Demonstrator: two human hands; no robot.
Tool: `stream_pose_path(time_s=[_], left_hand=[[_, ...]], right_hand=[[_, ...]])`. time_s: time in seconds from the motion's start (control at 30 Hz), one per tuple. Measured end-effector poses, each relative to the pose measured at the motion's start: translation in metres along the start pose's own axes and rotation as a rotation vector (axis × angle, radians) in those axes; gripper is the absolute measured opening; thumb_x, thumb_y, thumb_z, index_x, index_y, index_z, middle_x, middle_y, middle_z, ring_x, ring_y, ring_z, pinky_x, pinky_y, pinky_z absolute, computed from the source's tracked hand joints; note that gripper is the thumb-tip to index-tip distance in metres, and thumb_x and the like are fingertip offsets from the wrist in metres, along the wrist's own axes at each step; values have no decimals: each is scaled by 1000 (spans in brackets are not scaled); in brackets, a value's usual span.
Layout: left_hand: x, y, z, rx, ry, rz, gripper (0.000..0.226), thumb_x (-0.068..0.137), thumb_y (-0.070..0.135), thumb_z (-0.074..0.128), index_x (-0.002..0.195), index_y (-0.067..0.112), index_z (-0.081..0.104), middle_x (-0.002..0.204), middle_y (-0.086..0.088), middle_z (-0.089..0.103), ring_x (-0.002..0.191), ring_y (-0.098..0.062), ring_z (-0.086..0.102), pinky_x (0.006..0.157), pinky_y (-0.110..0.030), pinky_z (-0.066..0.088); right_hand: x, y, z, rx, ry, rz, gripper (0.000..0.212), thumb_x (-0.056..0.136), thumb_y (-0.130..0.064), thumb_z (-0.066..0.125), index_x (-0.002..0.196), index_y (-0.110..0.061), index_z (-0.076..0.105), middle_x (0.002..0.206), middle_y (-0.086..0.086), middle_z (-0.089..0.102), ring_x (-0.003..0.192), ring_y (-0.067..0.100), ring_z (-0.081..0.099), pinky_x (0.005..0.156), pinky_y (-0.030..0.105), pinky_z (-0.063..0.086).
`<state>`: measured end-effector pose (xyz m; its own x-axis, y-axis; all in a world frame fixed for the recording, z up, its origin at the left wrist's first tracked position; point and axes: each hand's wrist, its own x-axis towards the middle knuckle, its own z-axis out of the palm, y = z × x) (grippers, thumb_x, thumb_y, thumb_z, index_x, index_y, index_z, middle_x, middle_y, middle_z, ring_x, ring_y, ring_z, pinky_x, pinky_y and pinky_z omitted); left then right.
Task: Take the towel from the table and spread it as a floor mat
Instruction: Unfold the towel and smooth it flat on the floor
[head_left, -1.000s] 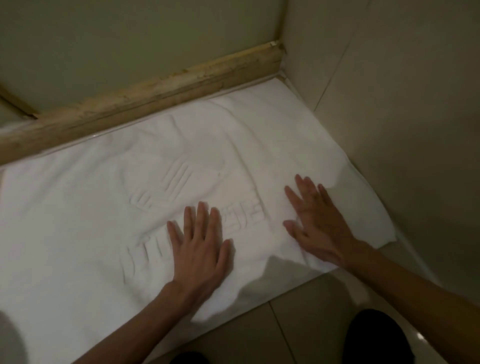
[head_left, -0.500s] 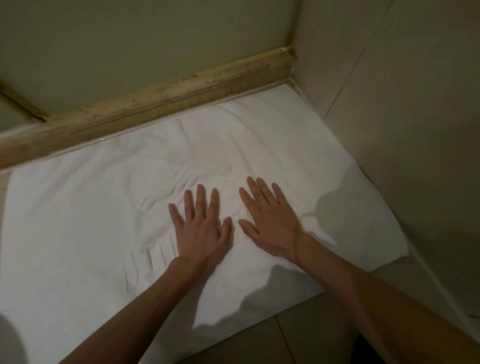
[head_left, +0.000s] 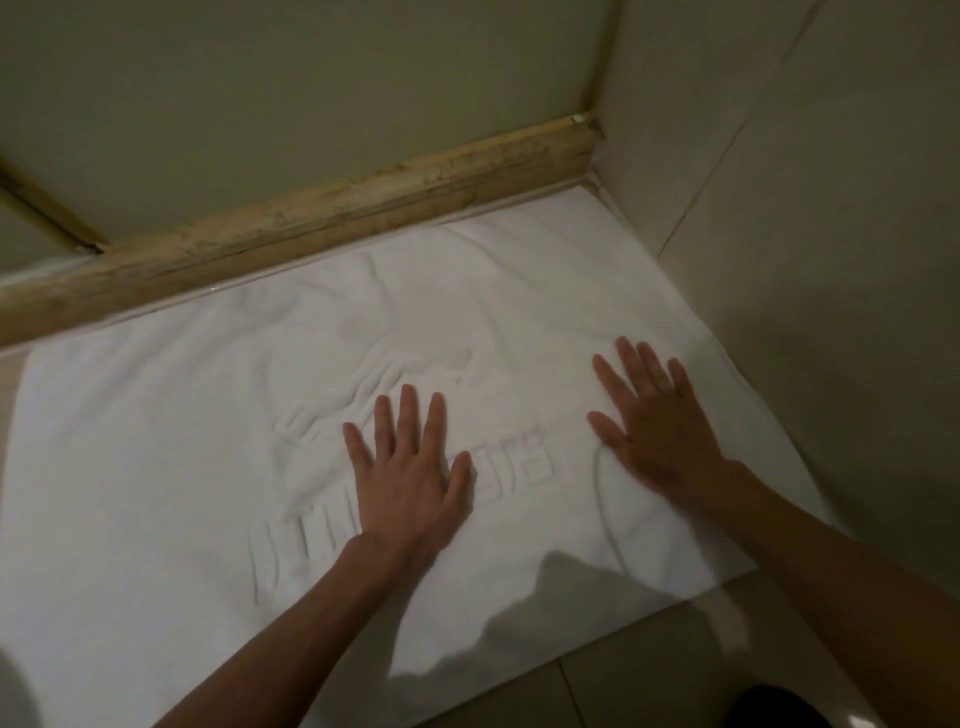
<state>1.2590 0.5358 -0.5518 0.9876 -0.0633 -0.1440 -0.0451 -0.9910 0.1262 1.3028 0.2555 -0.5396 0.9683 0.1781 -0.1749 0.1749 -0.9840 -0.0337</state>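
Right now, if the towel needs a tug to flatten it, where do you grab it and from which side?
Take the towel by its near right corner, coming from the tiled-floor side. That corner and near edge lie free on the floor, while the far edge sits against the wooden baseboard and the right edge runs close along the wall. Both hands, left hand and right hand, lie flat, gripping nothing.
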Motion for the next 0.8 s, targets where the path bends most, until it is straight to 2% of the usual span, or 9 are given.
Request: stream_pose_path(time_s=[0.2, 0.43, 0.5, 0.6, 0.73, 0.8], left_hand=[[0, -1, 1, -2, 7, -4, 69, 91, 57, 12, 152, 26, 4, 160, -6, -2, 146, -28, -12, 113, -59, -8], [2, 1, -5, -3, -37, 5, 72, 89, 59, 8, 152, 26, -4, 160, -7, -11, 144, -28, -21, 111, -59, -14], [8, -1, -11, -19, -32, 14, 73, 88, 60, 9, 152, 26, -4, 160, -7, -14, 143, -29, -23, 111, -60, -15], [29, -9, -23, -34, -9, 29, 74, 89, 63, 5, 152, 27, -9, 158, -7, -20, 142, -30, -27, 111, -60, -15], [65, -21, -31, -27, -39, 35, 72, 92, 62, 10, 151, 27, -11, 158, -7, -21, 142, -30, -27, 111, -61, -10], [74, -23, -28, -9, -56, 22, 73, 91, 63, 11, 151, 28, -11, 159, -6, -19, 142, -30, -25, 112, -61, -10]], right_hand=[[-5, 39, -1, 31, 4, 53, 74, 86, -60, 9, 150, -23, 14, 159, 9, 6, 146, 24, 1, 118, 40, 3], [-4, 38, -4, 21, -13, 80, 78, 84, -62, 7, 150, -21, 13, 159, 10, 3, 146, 23, -2, 117, 43, -4], [3, 27, -10, 18, -13, 65, 82, 82, -63, 4, 150, -19, 15, 159, 12, 5, 146, 27, 1, 117, 45, -3], [23, -5, -22, 37, 22, -53, 85, 84, -65, 4, 147, -12, 24, 156, 19, 13, 144, 36, 13, 116, 49, 6], [59, -55, -25, 31, -4, -156, 72, 91, -59, 14, 150, -21, -1, 159, 10, -9, 146, 25, -9, 117, 39, -8], [75, -78, -25, 38, 7, -207, 72, 91, -59, 16, 151, -21, 0, 159, 9, -8, 146, 24, -10, 117, 41, -7]])
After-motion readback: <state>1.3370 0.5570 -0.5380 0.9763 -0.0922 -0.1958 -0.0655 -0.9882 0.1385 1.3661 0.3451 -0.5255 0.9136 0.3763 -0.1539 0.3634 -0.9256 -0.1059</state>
